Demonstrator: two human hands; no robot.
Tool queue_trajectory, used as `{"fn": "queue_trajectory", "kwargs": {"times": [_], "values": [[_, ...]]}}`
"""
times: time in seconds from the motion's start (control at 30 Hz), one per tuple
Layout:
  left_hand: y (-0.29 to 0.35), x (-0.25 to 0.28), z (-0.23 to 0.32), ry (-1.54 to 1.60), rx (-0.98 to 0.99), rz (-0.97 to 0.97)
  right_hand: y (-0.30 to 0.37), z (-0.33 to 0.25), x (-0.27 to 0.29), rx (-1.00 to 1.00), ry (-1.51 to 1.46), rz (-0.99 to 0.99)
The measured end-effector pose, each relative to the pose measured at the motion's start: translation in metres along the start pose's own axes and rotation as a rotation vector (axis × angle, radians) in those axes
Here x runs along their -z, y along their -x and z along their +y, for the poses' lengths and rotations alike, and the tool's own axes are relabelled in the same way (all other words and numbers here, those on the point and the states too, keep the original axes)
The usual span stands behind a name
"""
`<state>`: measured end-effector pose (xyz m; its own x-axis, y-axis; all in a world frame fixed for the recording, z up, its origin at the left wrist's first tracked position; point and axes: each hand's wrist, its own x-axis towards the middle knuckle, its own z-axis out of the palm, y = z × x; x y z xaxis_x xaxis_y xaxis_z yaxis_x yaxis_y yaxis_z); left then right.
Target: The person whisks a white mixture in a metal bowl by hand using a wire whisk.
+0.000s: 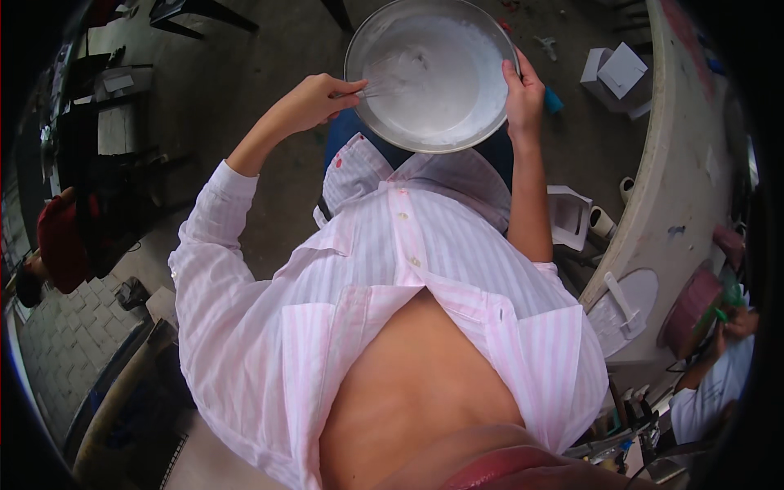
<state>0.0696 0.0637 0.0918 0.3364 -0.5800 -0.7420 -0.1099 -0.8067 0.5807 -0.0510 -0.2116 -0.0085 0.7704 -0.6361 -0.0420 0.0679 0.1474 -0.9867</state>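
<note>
A large round metal bowl (488, 131) sits over my lap at the top of the view, with a white powdery or creamy mixture (437, 102) spread over its bottom and walls. My left hand (320, 101) is closed round the handle of a wire whisk (380, 86) at the bowl's left rim. The whisk's wires reach into the mixture, where their far ends blur. On the right side, my right hand (525, 91) grips the bowl's rim, thumb on the inner side and fingers behind it.
To the right runs a long pale table (633, 237) bearing a white flat piece with a bar (625, 306) and a pink round container (691, 310). A white box (618, 79) stands on the floor. Another person's hand (739, 322) shows at far right; someone in red (64, 241) is at left.
</note>
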Motion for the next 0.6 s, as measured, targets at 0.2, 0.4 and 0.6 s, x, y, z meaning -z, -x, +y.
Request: {"fn": "queue_trajectory", "kwargs": {"times": [0.2,0.4,0.6], "values": [[-0.014,-0.002,-0.017,-0.086,-0.103,0.304,0.000,0.002,0.000,0.009,-0.010,-0.021],[-0.015,0.002,-0.020,-0.123,-0.179,0.422,0.002,0.000,-0.001,0.013,0.019,-0.016],[-0.018,-0.007,-0.033,-0.228,-0.301,0.505,0.003,0.001,-0.001,-0.013,0.008,-0.002]]}}
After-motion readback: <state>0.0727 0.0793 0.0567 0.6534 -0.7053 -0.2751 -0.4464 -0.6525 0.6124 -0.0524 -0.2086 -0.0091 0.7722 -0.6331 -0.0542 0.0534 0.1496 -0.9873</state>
